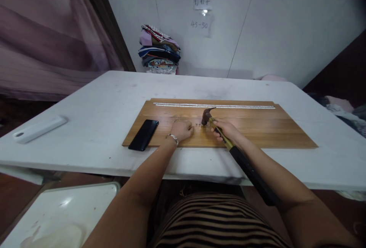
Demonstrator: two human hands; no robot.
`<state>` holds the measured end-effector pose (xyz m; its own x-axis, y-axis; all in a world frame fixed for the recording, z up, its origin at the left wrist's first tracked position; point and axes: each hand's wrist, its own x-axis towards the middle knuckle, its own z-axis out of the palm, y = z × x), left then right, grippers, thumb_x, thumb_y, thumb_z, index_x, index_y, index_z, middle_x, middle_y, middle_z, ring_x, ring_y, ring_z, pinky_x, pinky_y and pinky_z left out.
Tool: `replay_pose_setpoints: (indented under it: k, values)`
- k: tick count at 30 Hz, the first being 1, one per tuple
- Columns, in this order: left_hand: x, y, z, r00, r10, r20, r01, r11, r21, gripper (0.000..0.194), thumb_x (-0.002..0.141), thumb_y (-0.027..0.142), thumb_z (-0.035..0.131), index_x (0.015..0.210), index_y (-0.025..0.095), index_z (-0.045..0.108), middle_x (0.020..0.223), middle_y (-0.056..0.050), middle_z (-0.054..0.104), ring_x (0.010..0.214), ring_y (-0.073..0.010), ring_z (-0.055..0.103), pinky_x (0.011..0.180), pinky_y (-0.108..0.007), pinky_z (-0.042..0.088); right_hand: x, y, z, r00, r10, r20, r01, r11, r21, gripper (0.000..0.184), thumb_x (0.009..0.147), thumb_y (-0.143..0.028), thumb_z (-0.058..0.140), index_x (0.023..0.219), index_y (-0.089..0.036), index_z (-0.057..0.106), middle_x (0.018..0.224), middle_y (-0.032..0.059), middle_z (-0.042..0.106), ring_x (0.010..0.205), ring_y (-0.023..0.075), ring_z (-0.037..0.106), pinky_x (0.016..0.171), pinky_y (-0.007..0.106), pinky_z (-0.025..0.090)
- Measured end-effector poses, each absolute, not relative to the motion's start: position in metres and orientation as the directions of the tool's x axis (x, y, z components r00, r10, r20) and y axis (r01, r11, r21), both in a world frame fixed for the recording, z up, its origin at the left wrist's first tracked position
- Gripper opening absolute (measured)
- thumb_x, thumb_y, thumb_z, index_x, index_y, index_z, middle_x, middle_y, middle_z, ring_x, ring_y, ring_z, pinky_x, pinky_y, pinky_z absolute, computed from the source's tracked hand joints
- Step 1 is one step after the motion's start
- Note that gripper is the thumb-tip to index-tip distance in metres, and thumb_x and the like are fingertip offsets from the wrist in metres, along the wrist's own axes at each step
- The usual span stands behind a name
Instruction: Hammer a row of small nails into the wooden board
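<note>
My right hand [225, 129] grips a claw hammer [228, 141] high on its yellow and black handle. The rusty hammer head is low over the wooden board [257, 130], and the black end of the handle slants back along my forearm. On the board, my left hand [181, 130] wears a bracelet and has its fingers curled together; whatever they pinch is too small or hidden to tell. A few small nails [197, 125] show between my left fingers and the hammer head. Just behind my left hand lie several loose nails [176, 118].
A black phone [143, 135] rests over the board's left edge. Two white measuring strips [214, 106] run along its far side. The white table [94, 126] also carries a white handle-like object [40, 128]. Folded clothes [160, 50] are stacked by the wall; a white stool [71, 206] stands lower left.
</note>
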<state>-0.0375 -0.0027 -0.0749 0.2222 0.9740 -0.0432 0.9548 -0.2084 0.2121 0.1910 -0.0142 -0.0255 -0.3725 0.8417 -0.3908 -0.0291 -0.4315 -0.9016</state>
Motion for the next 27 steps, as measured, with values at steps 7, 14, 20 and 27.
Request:
replay_pose_setpoints:
  k: [7, 14, 20, 27]
  values:
    - [-0.0373, -0.0037, -0.0719, 0.209, 0.976, -0.062, 0.958, -0.192, 0.214, 0.031, 0.099, 0.036, 0.052, 0.088, 0.020, 0.077, 0.100, -0.012, 0.081, 0.098, -0.0269, 0.073, 0.085, -0.037, 0.048, 0.1909, -0.0127, -0.0283, -0.351, 0.854, -0.384, -0.029, -0.420, -0.907, 0.026, 0.085, -0.036, 0.071, 0.097, -0.024, 0.051, 0.068, -0.0042, 0.058, 0.046, 0.0095, 0.041, 0.039, 0.019, 0.027]
    - [-0.0375, -0.0034, -0.0727, 0.202, 0.978, -0.053, 0.958, -0.186, 0.217, 0.031, 0.099, 0.036, 0.052, 0.088, 0.021, 0.076, 0.100, -0.011, 0.082, 0.097, -0.0270, 0.073, 0.083, -0.036, 0.047, 0.1907, -0.0147, -0.0296, -0.363, 0.843, -0.398, -0.026, -0.436, -0.899, 0.024, 0.086, -0.034, 0.071, 0.098, -0.024, 0.053, 0.067, -0.0047, 0.058, 0.046, 0.0092, 0.041, 0.039, 0.019, 0.028]
    - [-0.0381, -0.0029, -0.0741, 0.207, 0.977, -0.053, 0.960, -0.192, 0.206, 0.032, 0.099, 0.036, 0.052, 0.088, 0.021, 0.077, 0.101, -0.012, 0.081, 0.098, -0.0273, 0.073, 0.084, -0.037, 0.047, 0.1913, -0.0116, -0.0302, -0.356, 0.855, -0.378, -0.049, -0.421, -0.906, 0.025, 0.086, -0.036, 0.071, 0.098, -0.025, 0.052, 0.068, -0.0047, 0.057, 0.046, 0.0093, 0.040, 0.039, 0.019, 0.026]
    - [-0.0375, -0.0039, -0.0733, 0.213, 0.976, -0.046, 0.959, -0.200, 0.200, 0.032, 0.100, 0.035, 0.051, 0.085, 0.021, 0.075, 0.099, -0.011, 0.081, 0.097, -0.0259, 0.073, 0.082, -0.035, 0.047, 0.1897, -0.0128, -0.0278, -0.337, 0.853, -0.399, -0.031, -0.434, -0.901, 0.022, 0.086, -0.032, 0.069, 0.097, -0.024, 0.053, 0.068, -0.0038, 0.059, 0.047, 0.0098, 0.041, 0.039, 0.020, 0.027]
